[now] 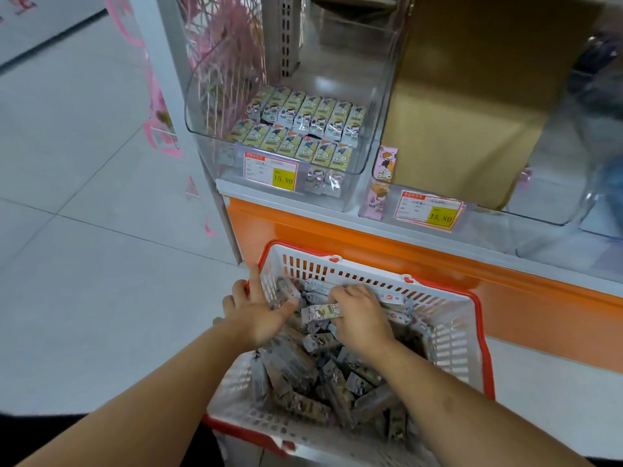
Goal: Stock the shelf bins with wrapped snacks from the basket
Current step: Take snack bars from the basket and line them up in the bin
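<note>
Grey-and-yellow cartoon-printed wrapped snacks [323,382] fill a white, red-rimmed basket [451,335] on the pale tiled floor [84,230]. The right hand [362,318] curls around 1 bar; the left hand [258,313], fingers spread, clasps the basket's corner. Above, a clear shelf bin [374,106] holds 2 tidy rows over an orange shelf base [337,230].

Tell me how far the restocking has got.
Done: the clear plastic bin on the left holds two neat rows of wrapped snacks. In hand: the right hand grips a snack in the white, red-rimmed basket; the left hand holds its rim. Left: many snacks remain.
</note>
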Demonstrator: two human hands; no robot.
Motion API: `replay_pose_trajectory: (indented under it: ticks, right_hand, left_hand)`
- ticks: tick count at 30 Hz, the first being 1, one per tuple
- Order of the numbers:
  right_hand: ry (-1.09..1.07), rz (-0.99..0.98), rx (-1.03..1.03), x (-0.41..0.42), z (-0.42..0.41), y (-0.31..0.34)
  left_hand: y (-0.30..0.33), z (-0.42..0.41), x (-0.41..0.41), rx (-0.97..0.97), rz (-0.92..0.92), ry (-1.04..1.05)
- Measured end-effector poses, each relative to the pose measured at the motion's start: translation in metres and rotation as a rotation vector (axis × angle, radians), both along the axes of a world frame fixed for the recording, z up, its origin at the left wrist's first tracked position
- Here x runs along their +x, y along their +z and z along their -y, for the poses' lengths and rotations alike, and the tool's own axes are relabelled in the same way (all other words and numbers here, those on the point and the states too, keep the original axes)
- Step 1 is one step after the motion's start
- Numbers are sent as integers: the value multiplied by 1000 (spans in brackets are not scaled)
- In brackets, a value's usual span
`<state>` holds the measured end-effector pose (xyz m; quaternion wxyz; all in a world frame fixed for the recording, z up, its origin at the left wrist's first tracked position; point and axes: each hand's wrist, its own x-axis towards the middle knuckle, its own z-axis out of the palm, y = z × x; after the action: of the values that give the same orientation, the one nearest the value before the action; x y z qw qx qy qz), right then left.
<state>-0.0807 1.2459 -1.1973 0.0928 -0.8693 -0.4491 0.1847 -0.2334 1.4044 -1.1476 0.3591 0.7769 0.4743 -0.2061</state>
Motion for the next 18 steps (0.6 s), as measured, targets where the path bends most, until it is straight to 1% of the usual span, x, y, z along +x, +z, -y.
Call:
replay_pose_trajectory:
  ticks: [3, 5, 6, 8, 10, 11, 15, 18]
  right_hand:
    - [-9, -134, 31, 7, 3, 37]
    - [21, -170, 53, 13, 2, 73]
    - [47, -165, 72, 16, 2, 93]
    - [114, -135, 128, 19, 0, 136]
    - [181, -111, 167, 19, 2, 178]
    - [216, -97, 183, 17, 5, 197]
    - [299, -36, 253, 5, 16, 249]
    - [237, -2, 429, -7, 21, 265]
  left_hand:
    - [18, 6, 4, 95, -37, 15]
    - [40, 9, 13, 164, 40, 9]
    - [55, 8, 19, 144, 119, -26]
    - [93, 6, 28, 21, 247, -183]
    - [131, 9, 31, -72, 318, -303]
    - [148, 11, 30, -106, 333, -325]
    - [198, 20, 15, -310, 473, -279]
    - [218, 19, 5, -376, 600, -170]
